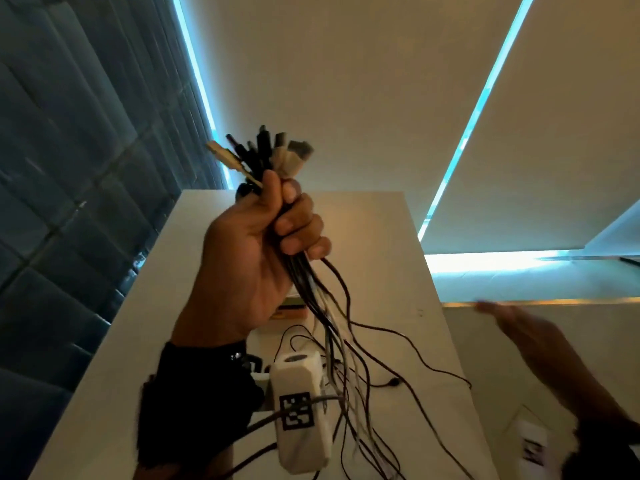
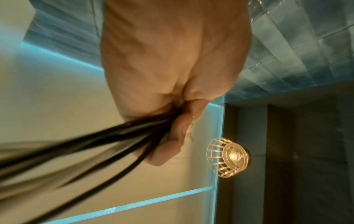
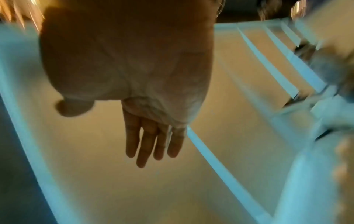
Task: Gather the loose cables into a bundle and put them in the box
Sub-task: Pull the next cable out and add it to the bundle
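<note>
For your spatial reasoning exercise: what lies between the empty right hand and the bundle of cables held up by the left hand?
Nothing. In the head view, only bare table and wall show between the right hand and the cables in the left hand.

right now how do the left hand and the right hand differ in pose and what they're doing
The left hand is raised in a fist, fingers curled round the cable bundle; the right hand holds nothing.
The left hand's fingers are tightly bent; the right hand's fingers are straight and close together.
In the head view the left hand is sharp and central, while the right hand is blurred and off to the side.
Both are bare, with a camera on the wrist.
</note>
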Available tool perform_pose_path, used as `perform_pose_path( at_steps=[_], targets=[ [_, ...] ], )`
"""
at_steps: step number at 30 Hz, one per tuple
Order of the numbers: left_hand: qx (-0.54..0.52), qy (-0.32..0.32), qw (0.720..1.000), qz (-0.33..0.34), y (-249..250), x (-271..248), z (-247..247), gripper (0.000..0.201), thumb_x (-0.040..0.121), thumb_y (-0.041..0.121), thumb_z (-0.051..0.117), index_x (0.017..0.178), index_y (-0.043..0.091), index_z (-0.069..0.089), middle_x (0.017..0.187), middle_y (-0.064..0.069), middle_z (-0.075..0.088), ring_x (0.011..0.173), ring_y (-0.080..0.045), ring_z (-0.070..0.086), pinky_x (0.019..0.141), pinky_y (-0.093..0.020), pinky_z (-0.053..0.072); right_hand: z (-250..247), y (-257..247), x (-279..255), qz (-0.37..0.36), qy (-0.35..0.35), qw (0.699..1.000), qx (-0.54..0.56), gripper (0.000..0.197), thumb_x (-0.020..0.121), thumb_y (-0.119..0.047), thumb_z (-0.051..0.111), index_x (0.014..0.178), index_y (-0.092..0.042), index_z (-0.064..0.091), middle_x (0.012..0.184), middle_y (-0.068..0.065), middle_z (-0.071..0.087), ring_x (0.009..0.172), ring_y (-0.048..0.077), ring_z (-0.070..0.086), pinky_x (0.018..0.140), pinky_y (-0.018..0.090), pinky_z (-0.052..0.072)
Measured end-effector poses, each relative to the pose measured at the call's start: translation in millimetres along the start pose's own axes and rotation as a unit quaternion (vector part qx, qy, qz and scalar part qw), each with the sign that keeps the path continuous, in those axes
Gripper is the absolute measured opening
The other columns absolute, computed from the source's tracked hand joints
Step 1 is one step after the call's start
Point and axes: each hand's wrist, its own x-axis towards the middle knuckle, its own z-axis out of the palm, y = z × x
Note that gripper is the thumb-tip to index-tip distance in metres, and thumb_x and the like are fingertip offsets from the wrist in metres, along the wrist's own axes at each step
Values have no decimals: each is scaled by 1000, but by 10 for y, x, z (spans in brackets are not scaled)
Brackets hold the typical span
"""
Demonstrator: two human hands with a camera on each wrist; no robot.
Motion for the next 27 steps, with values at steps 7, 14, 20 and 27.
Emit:
perform_pose_path(
  at_steps=[7, 14, 20, 27],
  targets=[
    [35, 4, 999, -23, -125, 30, 95, 30, 97, 33, 34, 76, 15, 44, 54, 7, 32, 43, -6, 27, 45, -22, 27, 1165, -802, 262, -101, -348, 914, 184, 7, 83, -25, 69, 88, -28, 72, 75, -1, 65, 62, 18, 61, 59, 24, 52],
    [4, 116, 993, 15, 127, -137, -221, 34, 99, 33, 30, 72, 20, 44, 49, 11, 30, 39, -3, 25, 39, -18, 24, 826, 553, -119, 75, -243, 916, 310, 53, 78, -69, 61, 61, -20, 54, 53, 0, 34, 43, 10, 24, 42, 20, 20],
    [-8, 131, 991, -16, 6, -122, -215, 33, 99, 31, 31, 70, 20, 44, 48, 11, 30, 36, -3, 25, 36, -18, 24, 697, 1688, -722, 283, -208, 926, 136, 64, 106, -19, 33, 45, -16, 54, 41, 2, 42, 34, 11, 37, 42, 20, 27],
    [24, 85, 995, -53, -37, -145, -6, 32, 96, 31, 33, 70, 18, 45, 51, 9, 28, 38, -3, 23, 40, -20, 21, 960, 2073, -545, 156, -300, 920, -197, 42, 85, -26, 69, 47, -33, 52, 52, -29, 57, 54, -12, 53, 65, 20, 41]
  ],
)
